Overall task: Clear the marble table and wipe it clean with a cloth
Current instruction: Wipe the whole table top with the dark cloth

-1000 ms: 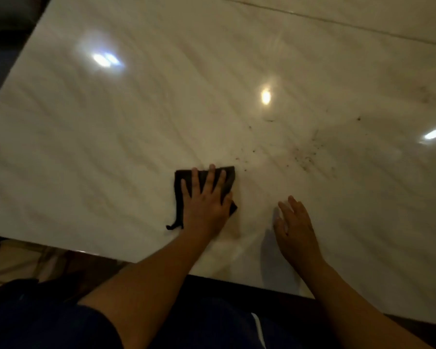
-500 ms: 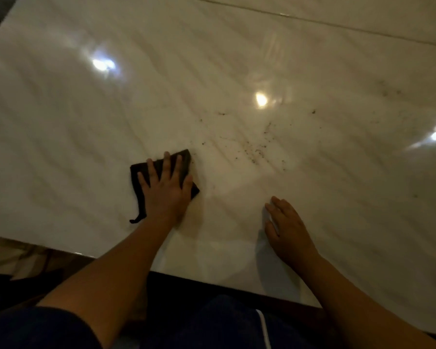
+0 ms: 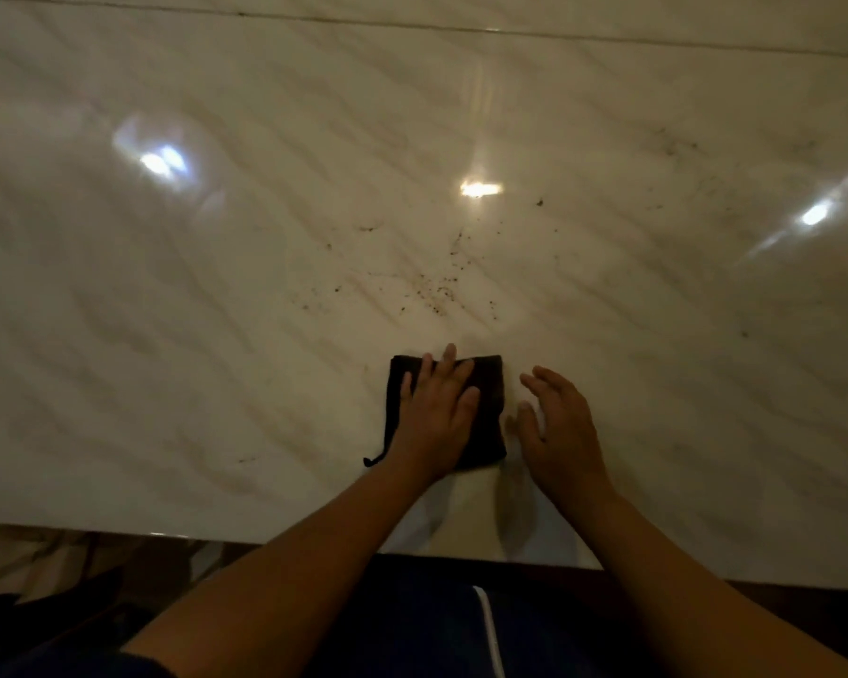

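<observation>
A dark folded cloth (image 3: 488, 408) lies flat on the glossy marble table (image 3: 216, 335), close to its near edge. My left hand (image 3: 434, 413) presses down on the cloth with straight, spread fingers. My right hand (image 3: 559, 428) rests on the bare marble just right of the cloth, fingers relaxed and slightly bent, holding nothing. Dark crumbs (image 3: 436, 291) are scattered over the marble a short way beyond the cloth.
A few more specks (image 3: 671, 144) mark the marble at the far right. A seam (image 3: 461, 29) runs across the far side of the table. The near table edge (image 3: 118, 530) lies just above my lap, with dim floor at the lower left.
My left hand has slid the cloth to the right, close beside my right hand. The right hand has stayed near the same place on the marble.
</observation>
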